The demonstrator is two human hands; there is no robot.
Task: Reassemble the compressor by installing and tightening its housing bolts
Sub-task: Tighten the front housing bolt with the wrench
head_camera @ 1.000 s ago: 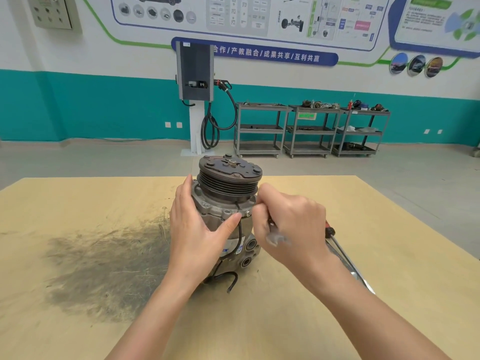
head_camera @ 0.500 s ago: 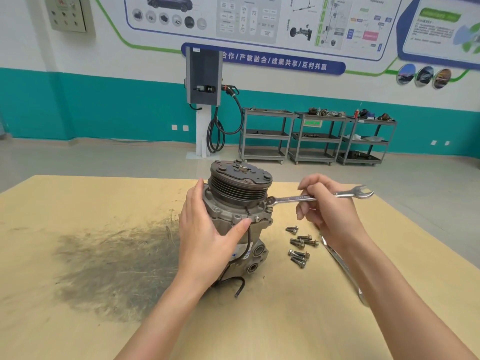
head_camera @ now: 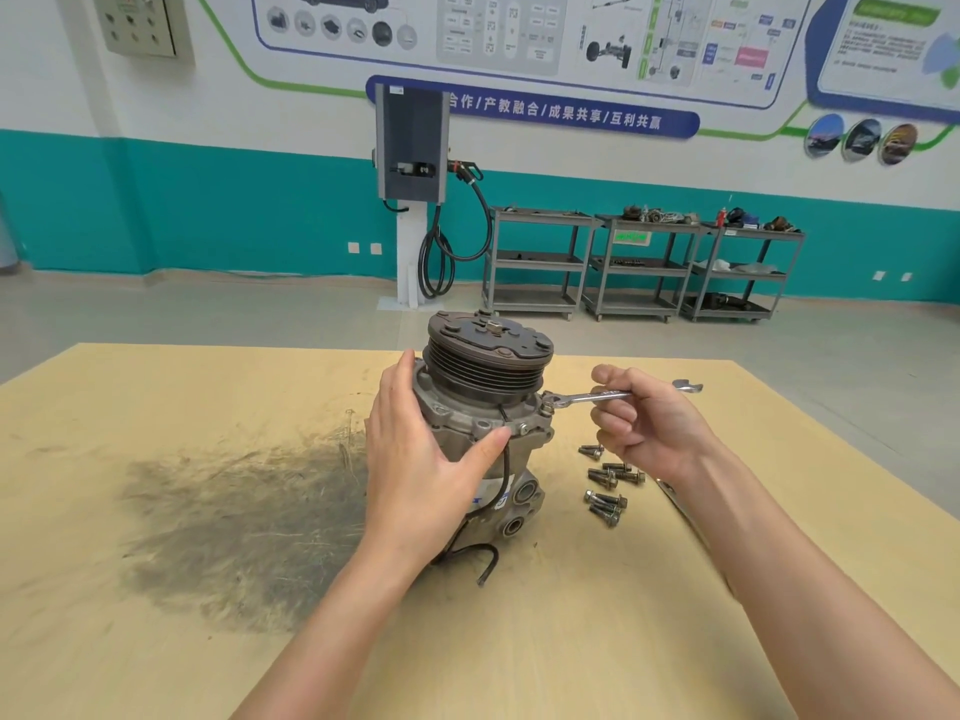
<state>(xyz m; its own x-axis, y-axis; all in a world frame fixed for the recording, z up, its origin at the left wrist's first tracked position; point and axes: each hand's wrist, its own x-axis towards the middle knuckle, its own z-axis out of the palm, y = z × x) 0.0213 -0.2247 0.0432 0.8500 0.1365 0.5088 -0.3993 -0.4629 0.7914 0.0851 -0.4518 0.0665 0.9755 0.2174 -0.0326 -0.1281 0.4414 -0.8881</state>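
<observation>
Near the table's [head_camera: 156,641] far edge stands the compressor [head_camera: 483,418] — left hand [head_camera: 421,459] spread flat against its housing, right hand [head_camera: 644,428] gripping a combination wrench [head_camera: 613,396] on a flange bolt [head_camera: 547,405]. The ring could slip off — a tilted pull would round the head.

left hand [head_camera: 415,459] spread flat; right hand [head_camera: 644,428] seemingly curled.

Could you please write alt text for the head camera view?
A right hand holds a wrench on a bolt at the compressor flange while the left hand steadies the housing; loose bolts lie on the table.
</observation>
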